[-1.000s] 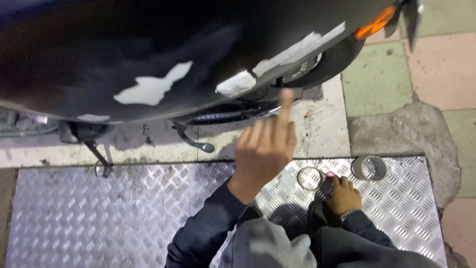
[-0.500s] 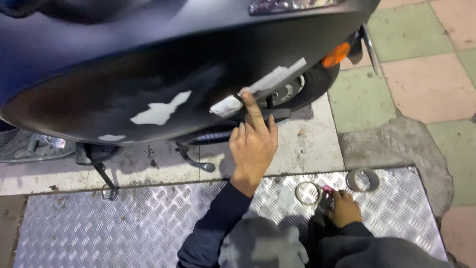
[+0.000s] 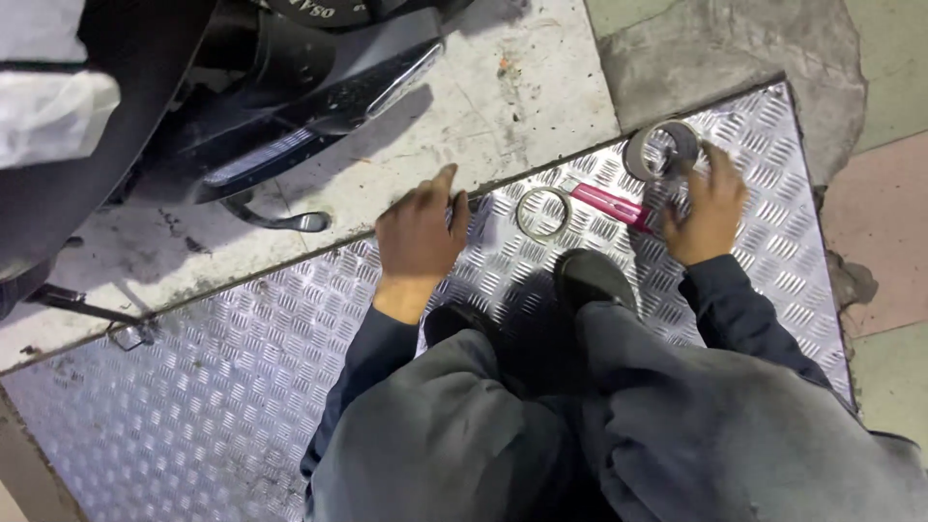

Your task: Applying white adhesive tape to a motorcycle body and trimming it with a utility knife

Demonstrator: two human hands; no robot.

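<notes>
Scooter bodywork [image 3: 290, 87] is standing at upper left on concrete. Left hand [image 3: 418, 237] is resting palm-down, empty, fingers loosely curled on the checker plate [image 3: 193, 387]. Small tape ring [image 3: 543, 213] and pink cutter [image 3: 609, 204] are lying between the hands. Right hand [image 3: 710, 208] is reaching, fingers spread, touching the grey tape roll [image 3: 660, 150]; a firm rim pinch would serve best.

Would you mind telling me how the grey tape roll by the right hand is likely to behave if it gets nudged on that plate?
The grey tape roll lies flat, so it should slide rather than roll. The ridged tread plate would probably catch it. It is a hollow ring, so likely light; the right hand touches its edge.
</notes>
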